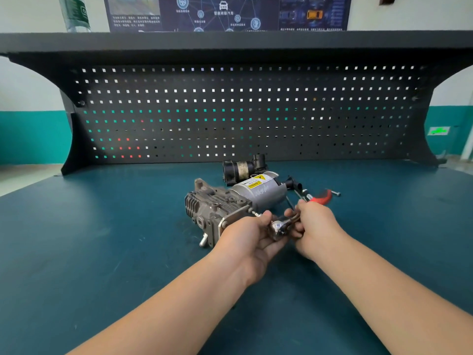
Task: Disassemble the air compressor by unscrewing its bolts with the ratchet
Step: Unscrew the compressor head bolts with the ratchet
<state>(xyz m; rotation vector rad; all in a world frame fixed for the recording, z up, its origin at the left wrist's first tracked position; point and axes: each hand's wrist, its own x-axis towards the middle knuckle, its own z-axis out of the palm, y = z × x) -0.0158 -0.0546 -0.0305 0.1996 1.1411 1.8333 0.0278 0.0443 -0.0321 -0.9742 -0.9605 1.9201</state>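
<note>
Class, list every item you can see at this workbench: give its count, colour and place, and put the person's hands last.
Air compressor: one, grey metal, bench centre.
Black cylindrical part: one, black, behind the compressor.
Ratchet: one, silver head, red handle, held between both hands.
Loose bolt: one, silver, right of the handle.
Pegboard: one, black, back of bench.
Bench top: one, teal.
Poster: one, dark blue, wall above.
Left hand: grips the ratchet head.
Right hand: grips the ratchet handle.
</note>
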